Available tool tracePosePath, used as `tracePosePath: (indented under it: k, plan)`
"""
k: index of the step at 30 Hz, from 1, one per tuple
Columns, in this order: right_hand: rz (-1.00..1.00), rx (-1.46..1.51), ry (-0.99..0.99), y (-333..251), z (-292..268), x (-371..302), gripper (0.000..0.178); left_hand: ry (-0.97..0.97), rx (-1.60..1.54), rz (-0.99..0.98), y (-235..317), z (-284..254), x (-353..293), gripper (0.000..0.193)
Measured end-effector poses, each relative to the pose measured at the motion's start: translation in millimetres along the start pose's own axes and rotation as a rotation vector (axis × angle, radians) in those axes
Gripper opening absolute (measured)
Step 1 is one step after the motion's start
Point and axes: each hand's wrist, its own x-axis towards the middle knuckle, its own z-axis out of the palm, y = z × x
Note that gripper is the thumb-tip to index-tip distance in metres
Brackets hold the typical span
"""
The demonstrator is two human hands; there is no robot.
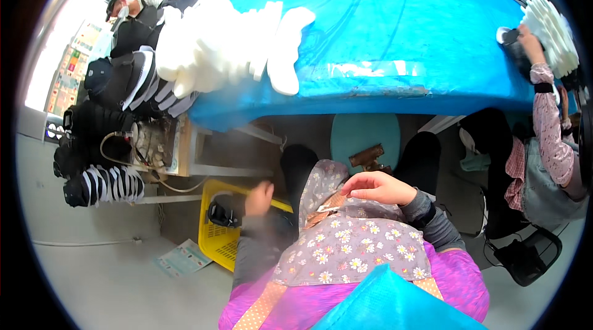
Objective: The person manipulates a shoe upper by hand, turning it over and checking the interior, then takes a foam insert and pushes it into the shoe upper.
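My left hand is smeared by motion beside the yellow basket, its fingers too blurred to read. Inside that basket lies a black cap. Over my lap, my right hand is held with its fingers stretched out, and nothing shows in it. Beneath it is the grey flowered apron, with a piece of orange dotted trim on it. Farther forward, a large pile of white moulded pieces sits at the left of the blue-covered table.
Stacked black caps stand left of the table, with more caps lower down. A turquoise stool is under the table. At right, another person's hand touches a dark cap beside white pieces. A paper sheet lies on the floor.
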Motion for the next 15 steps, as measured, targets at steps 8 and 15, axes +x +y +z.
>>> tracePosePath:
  k: [8, 15]
  plan:
    - [-0.118, -0.327, 0.015, -36.5, 0.0, 15.2, 0.025, 0.714, 0.141, 0.640, 179.8, -110.0, 145.6, 0.054]
    - [-0.630, -0.981, 0.549, -79.7, -31.4, 95.4, 0.053, 0.470, 0.058, 0.638, 198.7, -89.8, 192.6, 0.064]
